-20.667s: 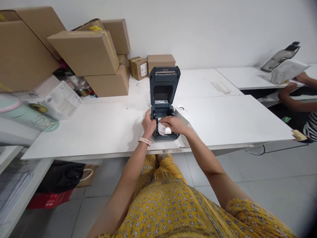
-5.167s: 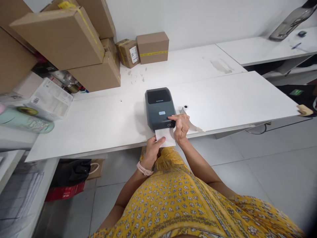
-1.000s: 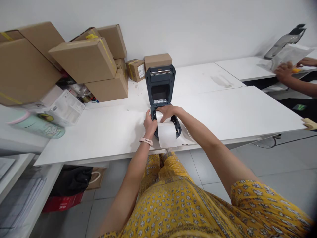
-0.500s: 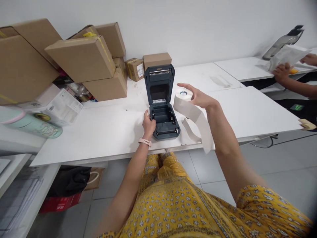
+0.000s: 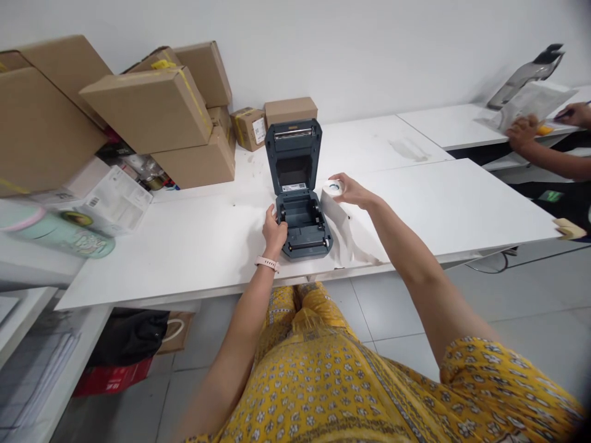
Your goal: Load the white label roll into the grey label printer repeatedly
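Observation:
A dark grey label printer (image 5: pixel 300 203) stands on the white table (image 5: pixel 194 246) with its lid raised and its paper bay bare. My left hand (image 5: pixel 274 231) grips the printer's left side. My right hand (image 5: pixel 349 189) is closed on a white label roll (image 5: pixel 333 188) standing on end on the table just right of the printer. A loose strip of paper (image 5: pixel 349 240) trails from the roll toward the table's front edge.
Stacked cardboard boxes (image 5: pixel 152 107) fill the back left, with two small boxes (image 5: pixel 290 109) behind the printer. A mint bottle (image 5: pixel 60 237) and a white carton (image 5: pixel 106 200) lie at left. Another person's hands (image 5: pixel 521 132) work on papers at the far right table.
My right hand lifted the label roll out of the printer, swung it right, and lowered it onto the table beside the printer. My left hand stayed on the printer.

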`<state>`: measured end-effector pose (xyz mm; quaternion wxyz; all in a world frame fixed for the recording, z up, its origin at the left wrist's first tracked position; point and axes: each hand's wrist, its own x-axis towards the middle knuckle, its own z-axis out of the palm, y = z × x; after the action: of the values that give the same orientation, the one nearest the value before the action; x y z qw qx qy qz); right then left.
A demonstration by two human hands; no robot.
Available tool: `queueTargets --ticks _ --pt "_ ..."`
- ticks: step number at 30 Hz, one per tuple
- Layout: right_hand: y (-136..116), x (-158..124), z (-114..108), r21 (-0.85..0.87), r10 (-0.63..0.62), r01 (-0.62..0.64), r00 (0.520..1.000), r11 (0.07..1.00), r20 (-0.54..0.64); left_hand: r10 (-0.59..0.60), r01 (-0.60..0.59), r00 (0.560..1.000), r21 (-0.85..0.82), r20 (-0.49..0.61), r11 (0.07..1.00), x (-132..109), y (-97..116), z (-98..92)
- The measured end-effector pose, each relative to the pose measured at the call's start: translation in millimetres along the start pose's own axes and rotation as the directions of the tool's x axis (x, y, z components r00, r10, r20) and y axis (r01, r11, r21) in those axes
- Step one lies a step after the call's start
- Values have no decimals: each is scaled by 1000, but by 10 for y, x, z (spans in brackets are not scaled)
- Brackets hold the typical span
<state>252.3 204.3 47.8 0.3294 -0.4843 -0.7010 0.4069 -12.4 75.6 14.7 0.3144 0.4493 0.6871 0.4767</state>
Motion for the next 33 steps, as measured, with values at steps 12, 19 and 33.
queueTargets --ticks 12,19,33 --pt "290 -122 -12 123 82 -95 991 988 110 -4 4 1000 15 -11 1000 -5 12 0" --pt "636 -749 -236 282 104 -145 982 948 155 -1 1 1000 27 -3 1000 -5 24 -4" --pt "-540 -810 -134 419 -244 164 959 893 145 37 -37 999 -46 -12 998 18 -34 24"
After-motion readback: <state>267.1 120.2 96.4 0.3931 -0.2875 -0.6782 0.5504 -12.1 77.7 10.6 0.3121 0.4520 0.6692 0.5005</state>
